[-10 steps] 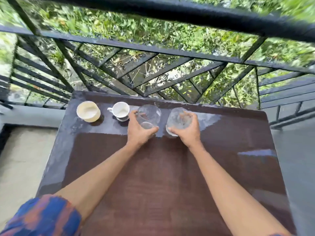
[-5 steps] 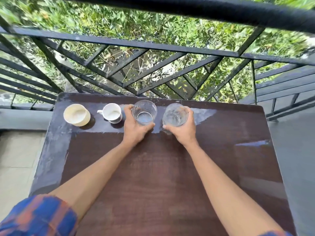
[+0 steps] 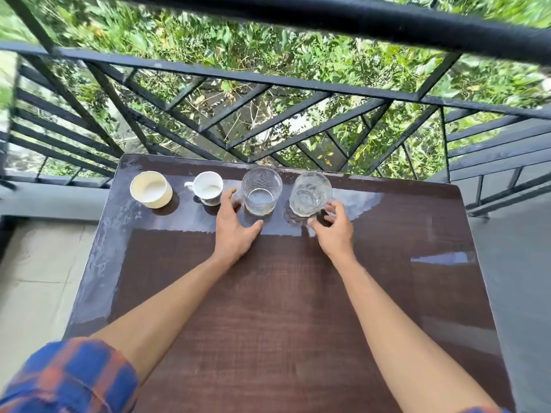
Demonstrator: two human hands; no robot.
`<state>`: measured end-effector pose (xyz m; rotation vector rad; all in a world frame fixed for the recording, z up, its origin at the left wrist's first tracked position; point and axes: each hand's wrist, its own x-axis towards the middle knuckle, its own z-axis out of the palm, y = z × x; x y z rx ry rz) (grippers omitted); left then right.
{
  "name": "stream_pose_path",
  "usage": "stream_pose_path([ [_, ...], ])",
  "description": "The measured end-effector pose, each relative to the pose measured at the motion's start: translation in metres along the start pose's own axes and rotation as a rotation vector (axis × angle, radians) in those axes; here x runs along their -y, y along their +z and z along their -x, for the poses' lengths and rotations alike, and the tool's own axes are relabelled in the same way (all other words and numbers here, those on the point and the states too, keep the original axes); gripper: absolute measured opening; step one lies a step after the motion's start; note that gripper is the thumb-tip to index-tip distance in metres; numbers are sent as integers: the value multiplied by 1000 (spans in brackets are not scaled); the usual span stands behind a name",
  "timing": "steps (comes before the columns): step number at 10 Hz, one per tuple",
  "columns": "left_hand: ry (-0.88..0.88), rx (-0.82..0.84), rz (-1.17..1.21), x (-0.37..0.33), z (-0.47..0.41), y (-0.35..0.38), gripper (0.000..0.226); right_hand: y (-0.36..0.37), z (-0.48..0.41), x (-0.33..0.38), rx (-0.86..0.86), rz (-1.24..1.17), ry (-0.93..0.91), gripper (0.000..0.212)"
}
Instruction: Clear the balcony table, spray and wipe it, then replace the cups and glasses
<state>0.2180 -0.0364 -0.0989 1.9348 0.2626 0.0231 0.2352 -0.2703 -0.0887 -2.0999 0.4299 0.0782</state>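
Loosely, left hand (image 3: 235,232) and right hand (image 3: 336,231) bracket clear glasses (image 3: 261,189).

The dark brown rectangular worktop (image 3: 268,308) shows a fine woven grain, with a pale grey sheen toward eleven o'clock. There stand a cream round cup (image 3: 151,189) and a white handled ceramic cup (image 3: 208,188). Toward twelve are two clear dimple-patterned glass tumblers (image 3: 261,190) (image 3: 310,193). The black metal railing (image 3: 268,81) forms diagonal bars. At seven o'clock is a blue-and-orange plaid sleeve (image 3: 68,380).

Cream round cup (image 3: 151,189), white handled cup (image 3: 208,188), left clear glass (image 3: 261,190) and right clear glass (image 3: 310,193) line the dark brown desk (image 3: 298,308). The left hand (image 3: 235,234) and right hand (image 3: 338,232), fingers loose, sit just beside the glasses.
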Motion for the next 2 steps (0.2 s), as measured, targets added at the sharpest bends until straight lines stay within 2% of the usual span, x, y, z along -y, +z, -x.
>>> stream_pose_path([
  [1,-22,-49,-58,16,31,-14,70,-12,23,-15,-40,25,33,22],
  [2,18,-65,-160,27,67,-29,38,-24,53,-27,-36,18,17,19],
])
